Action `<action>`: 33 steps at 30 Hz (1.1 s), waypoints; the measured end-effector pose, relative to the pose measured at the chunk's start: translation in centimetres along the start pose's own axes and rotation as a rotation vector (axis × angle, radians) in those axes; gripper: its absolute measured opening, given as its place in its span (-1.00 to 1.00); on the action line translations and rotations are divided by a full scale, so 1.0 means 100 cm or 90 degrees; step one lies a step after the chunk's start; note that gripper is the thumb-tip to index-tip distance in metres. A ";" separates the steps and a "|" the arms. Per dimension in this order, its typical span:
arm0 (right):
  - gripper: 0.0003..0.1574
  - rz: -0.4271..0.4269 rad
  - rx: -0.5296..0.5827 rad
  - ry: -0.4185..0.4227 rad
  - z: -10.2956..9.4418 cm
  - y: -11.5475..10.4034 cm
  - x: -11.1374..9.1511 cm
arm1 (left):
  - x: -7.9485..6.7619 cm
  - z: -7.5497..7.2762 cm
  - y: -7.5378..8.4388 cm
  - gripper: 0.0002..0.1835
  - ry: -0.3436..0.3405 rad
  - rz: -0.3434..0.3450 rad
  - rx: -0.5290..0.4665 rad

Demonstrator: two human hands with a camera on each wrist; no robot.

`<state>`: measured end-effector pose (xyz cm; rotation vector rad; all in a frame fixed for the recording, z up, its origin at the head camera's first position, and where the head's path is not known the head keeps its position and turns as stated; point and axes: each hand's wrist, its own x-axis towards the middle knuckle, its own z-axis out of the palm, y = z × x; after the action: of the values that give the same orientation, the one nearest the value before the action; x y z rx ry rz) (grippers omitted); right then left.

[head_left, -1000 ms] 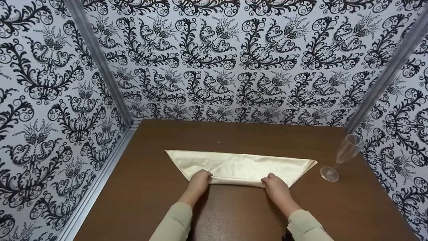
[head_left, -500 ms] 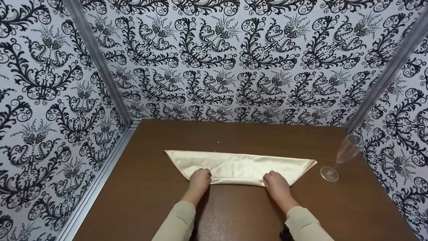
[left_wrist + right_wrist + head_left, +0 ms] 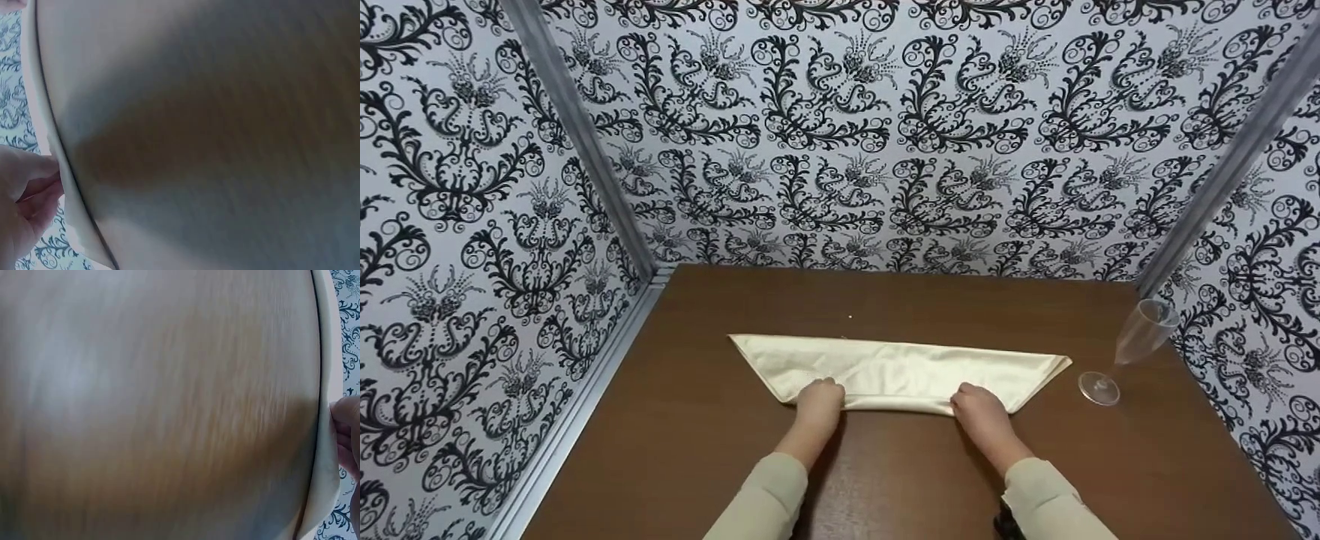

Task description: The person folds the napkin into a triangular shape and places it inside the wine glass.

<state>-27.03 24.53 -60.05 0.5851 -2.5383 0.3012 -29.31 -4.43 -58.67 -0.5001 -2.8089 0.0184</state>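
A cream, satin-like cloth napkin (image 3: 900, 375) lies folded into a long trapezoid on the brown table, its front edge turned over into a narrow fold. At the left part of that fold, my left hand (image 3: 820, 405) pinches the cloth. My right hand (image 3: 982, 412) grips the same edge farther right. In the left wrist view, thumb and fingers of the left hand (image 3: 28, 205) close on the cloth edge (image 3: 76, 225). The right wrist view has the right hand (image 3: 350, 433) pinching the edge (image 3: 325, 478), partly cut off by the frame.
A clear stemmed glass (image 3: 1144, 330) stands on the table (image 3: 900, 480) at the right, close to the napkin's right tip. Patterned black-and-white walls (image 3: 855, 150) enclose the back and sides. A tiny white speck (image 3: 850, 316) lies behind the napkin.
My left hand has shifted a little to the right along the front fold. The right hand has stayed nearly in place, its fingers curled further over the edge. The napkin's outer tips have hardly moved.
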 end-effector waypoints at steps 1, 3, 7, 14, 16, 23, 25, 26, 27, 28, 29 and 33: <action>-0.58 -0.019 -0.006 0.007 -0.001 0.001 0.000 | -0.001 0.000 0.001 -0.81 -0.005 0.001 0.008; -0.60 -0.055 -0.014 0.009 -0.003 0.003 0.000 | -0.003 0.001 0.003 -0.80 -0.006 0.005 0.026; -0.65 -0.102 -0.017 -0.036 -0.008 0.007 -0.001 | -0.007 0.005 0.001 -0.82 0.004 0.025 0.056; -0.67 -0.104 0.007 -0.113 -0.016 0.012 -0.002 | -0.011 0.004 -0.007 -0.84 0.023 0.066 -0.013; -0.70 -0.105 0.005 -0.106 -0.015 0.012 -0.002 | -0.013 0.002 -0.009 -0.85 0.024 0.074 -0.034; -0.77 -0.131 0.018 -0.065 -0.013 0.008 -0.003 | -0.021 -0.008 -0.013 -0.83 0.007 0.083 -0.070; -0.77 -0.135 0.022 -0.070 -0.013 0.007 -0.004 | -0.023 -0.011 -0.014 -0.83 0.018 0.086 -0.069; -0.77 -0.140 0.023 -0.070 -0.013 0.006 -0.004 | -0.024 -0.011 -0.014 -0.83 0.025 0.086 -0.069; -0.76 -0.147 0.023 -0.071 -0.013 0.006 -0.005 | -0.025 -0.012 -0.015 -0.83 0.029 0.086 -0.071; -0.75 -0.154 0.021 -0.069 -0.013 0.005 -0.005 | -0.026 -0.013 -0.015 -0.83 0.035 0.086 -0.073; -0.74 -0.161 0.020 -0.066 -0.014 0.005 -0.006 | -0.027 -0.014 -0.016 -0.83 0.042 0.087 -0.075; -0.70 -0.173 0.022 -0.064 -0.016 0.002 -0.009 | -0.030 -0.016 -0.017 -0.80 0.043 0.090 -0.088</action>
<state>-25.69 25.58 -59.18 0.9693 -2.5111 0.2219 -26.75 -7.14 -57.86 -0.7170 -2.7159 -0.1622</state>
